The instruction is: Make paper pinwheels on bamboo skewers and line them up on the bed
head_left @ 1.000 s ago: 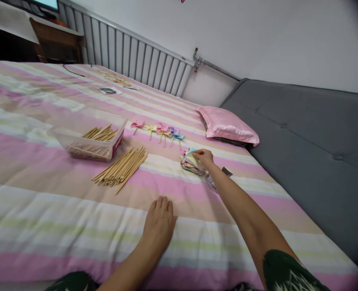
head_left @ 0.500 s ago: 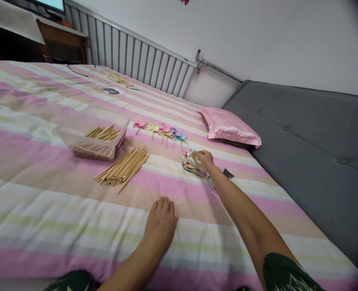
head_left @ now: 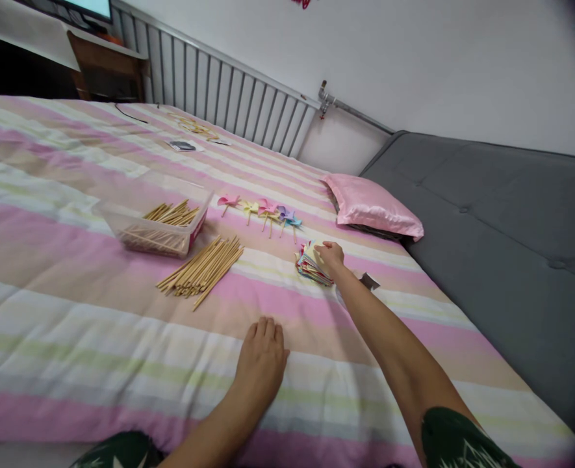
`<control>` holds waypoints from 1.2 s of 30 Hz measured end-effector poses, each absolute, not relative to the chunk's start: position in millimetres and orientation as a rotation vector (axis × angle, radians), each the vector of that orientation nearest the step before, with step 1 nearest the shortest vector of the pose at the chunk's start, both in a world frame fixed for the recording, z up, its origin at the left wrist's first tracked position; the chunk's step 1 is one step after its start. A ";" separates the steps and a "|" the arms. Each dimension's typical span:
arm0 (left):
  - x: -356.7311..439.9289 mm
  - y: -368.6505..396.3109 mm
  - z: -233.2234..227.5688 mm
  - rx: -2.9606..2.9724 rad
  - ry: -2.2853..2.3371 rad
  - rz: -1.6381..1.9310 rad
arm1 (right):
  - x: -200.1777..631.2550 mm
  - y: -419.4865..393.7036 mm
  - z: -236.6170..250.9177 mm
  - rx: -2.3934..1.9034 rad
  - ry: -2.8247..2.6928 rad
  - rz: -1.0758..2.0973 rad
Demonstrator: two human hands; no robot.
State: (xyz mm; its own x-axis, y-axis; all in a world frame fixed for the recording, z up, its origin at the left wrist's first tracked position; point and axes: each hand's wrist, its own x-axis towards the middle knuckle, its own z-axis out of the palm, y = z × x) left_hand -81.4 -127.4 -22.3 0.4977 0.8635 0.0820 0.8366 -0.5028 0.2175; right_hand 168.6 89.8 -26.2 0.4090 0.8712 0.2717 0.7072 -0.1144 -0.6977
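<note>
Left hand (head_left: 262, 359) laid flat on soft striped quilt (head_left: 73, 325), fingers together, nothing held. Farther out, right hand (head_left: 331, 255) set on fanned stack of coloured paper squares (head_left: 309, 265), fingers pinched on top sheet. Loose wooden sticks (head_left: 202, 264) heaped leftward; paper pinwheels (head_left: 262, 209) lined beyond.

A tub of sticks (head_left: 158, 221) is sitting far left on the bed (head_left: 73, 312), loose sticks (head_left: 202, 266) lying just right of it, paper pinwheels (head_left: 262, 209) lying beyond, a paper stack (head_left: 309, 265) resting farther right under the right hand (head_left: 331, 257).
</note>
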 end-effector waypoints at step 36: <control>-83.0 -128.2 -17.4 2.579 1.471 0.241 | 178.6 68.1 -12.7 -1.795 -1.916 0.293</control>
State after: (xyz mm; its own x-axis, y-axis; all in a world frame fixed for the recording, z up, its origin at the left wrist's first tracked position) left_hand -83.0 -128.2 -17.4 0.5024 0.8626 0.0591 0.8364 -0.5022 0.2198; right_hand 178.6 68.1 -12.7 -0.0107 0.9784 0.2066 0.8720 0.1102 -0.4770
